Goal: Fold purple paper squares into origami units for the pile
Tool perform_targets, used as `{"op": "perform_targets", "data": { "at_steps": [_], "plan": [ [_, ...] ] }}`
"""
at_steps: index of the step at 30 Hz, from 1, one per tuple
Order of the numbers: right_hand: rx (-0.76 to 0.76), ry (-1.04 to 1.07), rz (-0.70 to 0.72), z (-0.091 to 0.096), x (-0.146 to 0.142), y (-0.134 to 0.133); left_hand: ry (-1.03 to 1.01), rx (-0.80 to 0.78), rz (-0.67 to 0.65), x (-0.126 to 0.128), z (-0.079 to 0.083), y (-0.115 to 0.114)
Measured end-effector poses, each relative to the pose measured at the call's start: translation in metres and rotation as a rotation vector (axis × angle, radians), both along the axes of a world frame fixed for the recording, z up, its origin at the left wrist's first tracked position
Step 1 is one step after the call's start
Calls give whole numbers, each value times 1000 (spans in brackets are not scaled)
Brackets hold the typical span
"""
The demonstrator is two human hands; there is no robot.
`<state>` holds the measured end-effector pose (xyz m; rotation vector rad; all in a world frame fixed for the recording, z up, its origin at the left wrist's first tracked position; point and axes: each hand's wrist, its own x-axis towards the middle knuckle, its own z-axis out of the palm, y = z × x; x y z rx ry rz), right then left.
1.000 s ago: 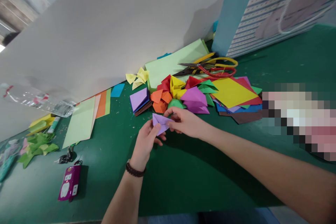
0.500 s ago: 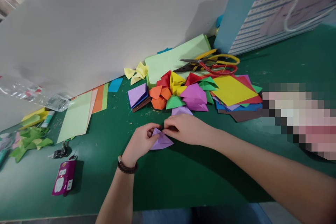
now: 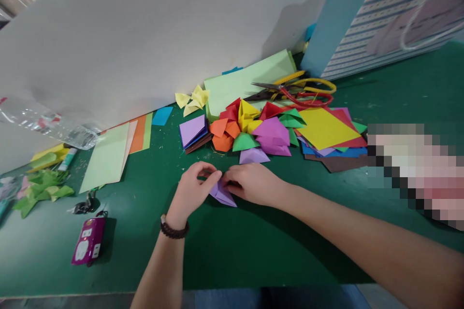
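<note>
A small piece of folded purple paper (image 3: 223,196) is between my hands, low over the green table. My left hand (image 3: 195,187) has its thumb and fingers closed on the paper's left side. From the right, my right hand (image 3: 252,181) pinches the upper right part, its fingertips partly hiding the folds. Just beyond the right hand lies another folded purple piece (image 3: 253,156). Behind it sit folded paper pieces in several colours, among them an orange one (image 3: 224,134), a magenta one (image 3: 272,136) and a yellow one (image 3: 248,115).
Scissors (image 3: 308,94) lie on light green paper (image 3: 235,89) at the back. A stack of coloured sheets (image 3: 328,128) is to the right, near a paper bag (image 3: 348,24). Leftward are a plastic bottle (image 3: 54,123), green sheets (image 3: 105,161) and a purple device (image 3: 89,241).
The purple paper has turned and tilted between my hands, its lower point swinging slightly left. My right hand has shifted a little left and covers more of it. The whole view has shifted slightly.
</note>
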<state>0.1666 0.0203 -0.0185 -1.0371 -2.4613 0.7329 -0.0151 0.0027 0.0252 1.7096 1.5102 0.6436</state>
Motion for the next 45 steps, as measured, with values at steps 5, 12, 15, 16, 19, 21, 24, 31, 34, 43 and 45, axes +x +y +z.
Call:
{"op": "perform_targets", "data": {
  "at_steps": [5,12,15,16,19,21,24,31,34,43,45],
  "plan": [
    [45,-55,-38,-1,-3,-1,254,127,-194,3,9,-16],
    [53,-45,114,3,6,4,485,203,-160,22,-5,-26],
    [80,-50,168,2,9,4,523,178,-159,24,-7,-27],
    [98,-61,183,2,9,4,532,170,-156,24,-7,-27],
    [165,-101,227,1,9,1,544,146,-147,24,-5,-27],
    [207,-133,256,1,7,-2,527,137,-147,24,-5,-28],
    [238,-173,288,2,4,-5,495,125,-137,25,-4,-28],
    [179,-134,380,8,3,-8,479,108,-124,26,-4,-29],
    [168,-112,400,9,4,-10,474,107,-126,27,-4,-30],
    [78,-89,403,11,4,-12,480,130,-131,27,-6,-31],
    [6,-41,363,13,8,-8,488,144,-151,26,-6,-31]
  ]
}}
